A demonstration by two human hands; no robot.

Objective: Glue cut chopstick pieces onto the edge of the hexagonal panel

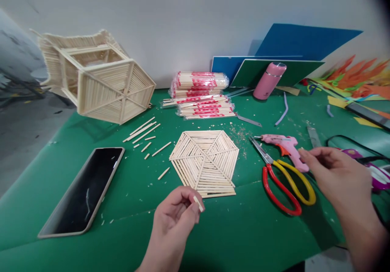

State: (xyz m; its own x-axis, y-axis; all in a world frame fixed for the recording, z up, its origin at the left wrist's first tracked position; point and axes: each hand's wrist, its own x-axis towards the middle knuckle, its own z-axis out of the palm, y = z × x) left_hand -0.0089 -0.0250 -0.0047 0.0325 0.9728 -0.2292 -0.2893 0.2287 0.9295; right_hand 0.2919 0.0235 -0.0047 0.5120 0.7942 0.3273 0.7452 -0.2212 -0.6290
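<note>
Short stick piece (198,204): pale, pinched between thumb and fingers of the left hand (176,219), in front of the near edge of the hexagonal stick panel (210,168). Its lower end reaches the thumb; its full length cannot be confirmed.

Panel: flat on the green table (131,247); ribs meet near the middle, with parallel sticks filling each segment. Part of the near edge is hidden by the left hand; at the near right, stick ends are uneven.

Right hand (338,172): thumb and fingertips pressed together beside the handle of the pink glue gun (280,140). A pale speck at the tips is too small to identify. Forearm blurred, cut off by the frame.

Scissors (268,158): blades nearly together, tips near the glue gun's nozzle. Purple object (379,176): partly covered by the right hand, not identifiable.
</note>
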